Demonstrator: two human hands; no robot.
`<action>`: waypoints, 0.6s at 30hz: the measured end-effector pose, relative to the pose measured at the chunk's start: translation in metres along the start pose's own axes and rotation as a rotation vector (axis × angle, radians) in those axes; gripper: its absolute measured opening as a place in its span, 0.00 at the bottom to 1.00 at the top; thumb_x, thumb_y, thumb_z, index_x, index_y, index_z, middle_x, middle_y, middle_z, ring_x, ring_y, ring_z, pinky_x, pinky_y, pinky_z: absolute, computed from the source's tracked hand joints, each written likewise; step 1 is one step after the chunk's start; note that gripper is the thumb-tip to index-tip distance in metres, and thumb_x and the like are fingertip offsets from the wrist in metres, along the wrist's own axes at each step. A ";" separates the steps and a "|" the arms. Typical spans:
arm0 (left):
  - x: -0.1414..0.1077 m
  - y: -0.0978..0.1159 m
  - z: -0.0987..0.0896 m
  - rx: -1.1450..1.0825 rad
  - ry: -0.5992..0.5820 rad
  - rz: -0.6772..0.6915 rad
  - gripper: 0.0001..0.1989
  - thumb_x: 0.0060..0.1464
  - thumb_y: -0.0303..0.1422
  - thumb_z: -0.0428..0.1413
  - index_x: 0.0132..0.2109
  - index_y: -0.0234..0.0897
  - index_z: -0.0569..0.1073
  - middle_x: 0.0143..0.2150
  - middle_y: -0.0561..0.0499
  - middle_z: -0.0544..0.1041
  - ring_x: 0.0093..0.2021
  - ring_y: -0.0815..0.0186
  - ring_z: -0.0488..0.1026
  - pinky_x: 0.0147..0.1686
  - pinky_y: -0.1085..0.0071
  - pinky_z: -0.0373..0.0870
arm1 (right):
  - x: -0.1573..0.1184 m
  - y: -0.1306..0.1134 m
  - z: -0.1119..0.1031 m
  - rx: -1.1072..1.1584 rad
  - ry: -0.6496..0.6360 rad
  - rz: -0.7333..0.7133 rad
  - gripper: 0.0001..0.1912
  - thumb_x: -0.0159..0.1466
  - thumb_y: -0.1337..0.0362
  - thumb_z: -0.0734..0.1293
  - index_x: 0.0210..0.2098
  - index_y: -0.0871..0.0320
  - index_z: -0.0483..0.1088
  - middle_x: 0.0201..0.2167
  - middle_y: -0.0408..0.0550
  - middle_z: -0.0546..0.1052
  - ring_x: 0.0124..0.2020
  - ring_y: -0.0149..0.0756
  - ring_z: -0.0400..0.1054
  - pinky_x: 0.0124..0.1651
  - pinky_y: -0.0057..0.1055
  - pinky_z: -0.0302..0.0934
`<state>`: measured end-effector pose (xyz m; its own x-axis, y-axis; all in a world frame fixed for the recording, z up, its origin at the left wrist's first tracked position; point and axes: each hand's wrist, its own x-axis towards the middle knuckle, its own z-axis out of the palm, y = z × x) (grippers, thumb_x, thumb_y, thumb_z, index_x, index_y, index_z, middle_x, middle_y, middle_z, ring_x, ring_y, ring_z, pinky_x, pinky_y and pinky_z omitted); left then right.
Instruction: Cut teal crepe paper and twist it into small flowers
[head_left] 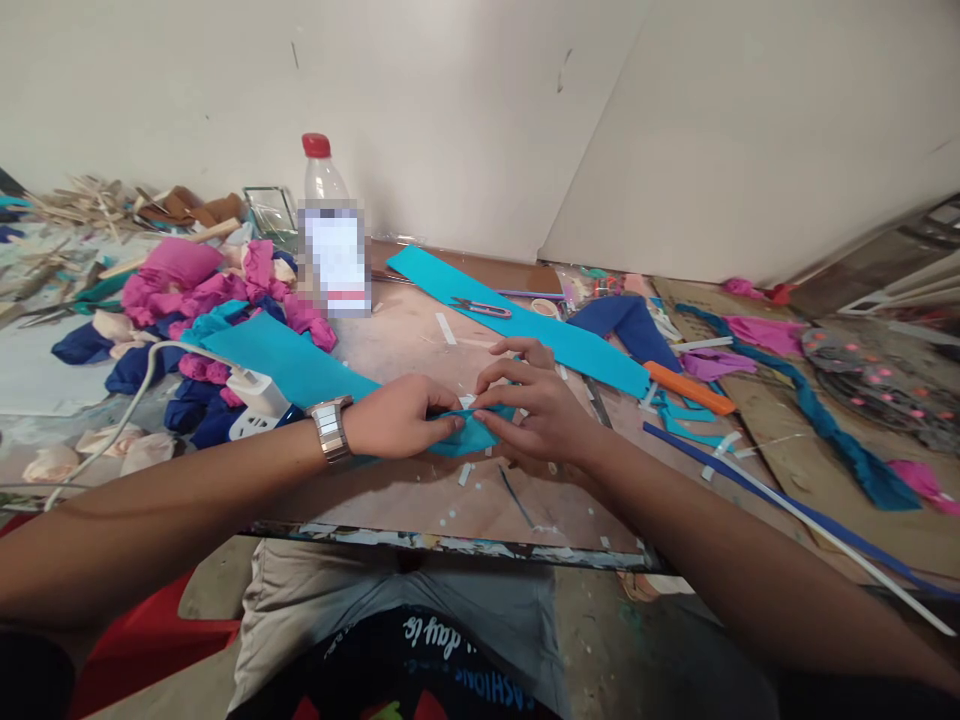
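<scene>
Beyond your left hand [390, 415] stands a clear bottle [326, 185] with a red screw cap; a pixelated patch covers its lower part, so you cannot tell what it contains. Just left of it, farther from the same hand, sits a clear rectangular case [270, 212] with a dark rim, its contents too small to make out.

The worn, pinkish tabletop [397, 340] spreads under and around both hands, dotted with pale scraps, and meets a plain off-white wall [465, 120] on the far side. A sheet of cardboard [780, 485] lies to the right of your right hand [536, 400].

Between your two hands is the turquoise fabric [472, 435], soft and folded: your left hand pinches it between thumb and forefinger, and your right hand grips it with its fingertips. Left of your left hand, past the metal-banded wristwatch [328, 430], crumpled pink and navy cloth pieces [180, 265] heap up near a boxy white charger [259, 393]. Beyond your right hand, a long, flat turquoise strip [442, 280] runs diagonally with pink-handled thread snips [480, 308] on it; a slim orange cutter [690, 388] touches its right end.
</scene>
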<state>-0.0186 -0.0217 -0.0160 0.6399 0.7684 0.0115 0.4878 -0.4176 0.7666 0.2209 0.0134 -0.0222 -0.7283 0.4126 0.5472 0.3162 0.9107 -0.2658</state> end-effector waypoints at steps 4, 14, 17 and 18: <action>0.001 -0.001 -0.001 -0.040 -0.038 -0.019 0.12 0.59 0.31 0.52 0.27 0.35 0.64 0.23 0.58 0.59 0.26 0.72 0.56 0.28 0.71 0.51 | -0.002 0.001 0.001 -0.009 -0.016 -0.015 0.04 0.68 0.63 0.71 0.40 0.50 0.81 0.37 0.46 0.83 0.59 0.50 0.66 0.62 0.53 0.56; 0.001 -0.001 -0.003 -0.072 -0.044 -0.038 0.08 0.57 0.29 0.50 0.34 0.34 0.74 0.26 0.57 0.66 0.28 0.70 0.61 0.30 0.71 0.55 | 0.000 -0.002 -0.003 -0.065 0.006 -0.049 0.04 0.69 0.64 0.71 0.39 0.50 0.80 0.32 0.44 0.84 0.58 0.49 0.71 0.58 0.51 0.52; 0.001 -0.003 -0.001 -0.040 -0.032 -0.021 0.14 0.64 0.37 0.52 0.31 0.34 0.70 0.25 0.57 0.63 0.27 0.70 0.59 0.28 0.70 0.53 | 0.000 -0.004 -0.003 -0.080 0.000 -0.022 0.04 0.69 0.64 0.71 0.38 0.50 0.80 0.32 0.44 0.84 0.58 0.49 0.71 0.59 0.51 0.51; 0.001 -0.004 0.000 -0.032 -0.029 -0.013 0.16 0.65 0.38 0.51 0.30 0.35 0.69 0.24 0.57 0.62 0.27 0.70 0.58 0.28 0.70 0.52 | 0.000 -0.004 -0.003 -0.085 -0.001 -0.014 0.04 0.69 0.63 0.71 0.38 0.50 0.80 0.32 0.44 0.84 0.57 0.49 0.71 0.59 0.51 0.51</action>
<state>-0.0201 -0.0192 -0.0186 0.6506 0.7593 -0.0168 0.4774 -0.3917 0.7865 0.2214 0.0100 -0.0181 -0.7338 0.3998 0.5493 0.3564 0.9149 -0.1898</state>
